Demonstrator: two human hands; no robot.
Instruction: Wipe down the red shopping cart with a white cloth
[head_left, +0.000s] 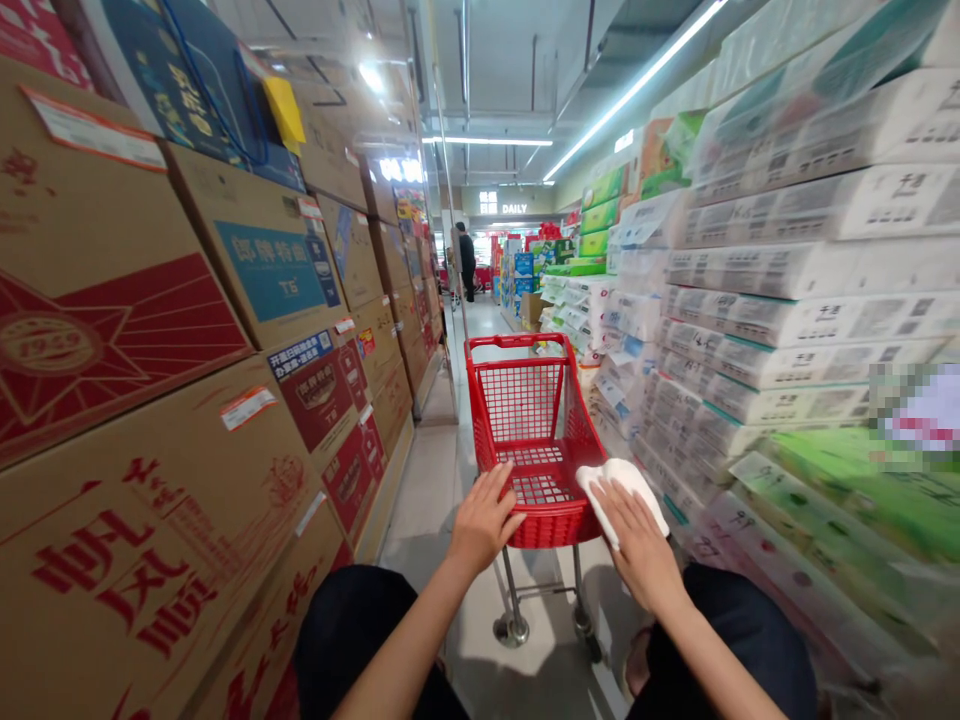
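Observation:
A small red shopping cart (555, 527) with a grid-walled basket stands upright in front of me, between my knees. My left hand (484, 520) is at the near left corner of its basket, fingers stretched out and slightly apart with nothing in them. Whether those fingertips press on the rim I cannot tell. On the right side of the basket, my right hand (630, 530) holds a folded white cloth (646, 492) under its fingers, against the cart's upper edge. Through the grid, the inside of the basket shows no goods.
Stacked cardboard cartons (172, 540) wall the left side. Wrapped packs of tissue paper (795, 330) rise on the right, with green packs (847, 500) lower down. A clear panel (439, 250) stands left of the aisle. Farther along, a person in dark clothes (466, 262) stands.

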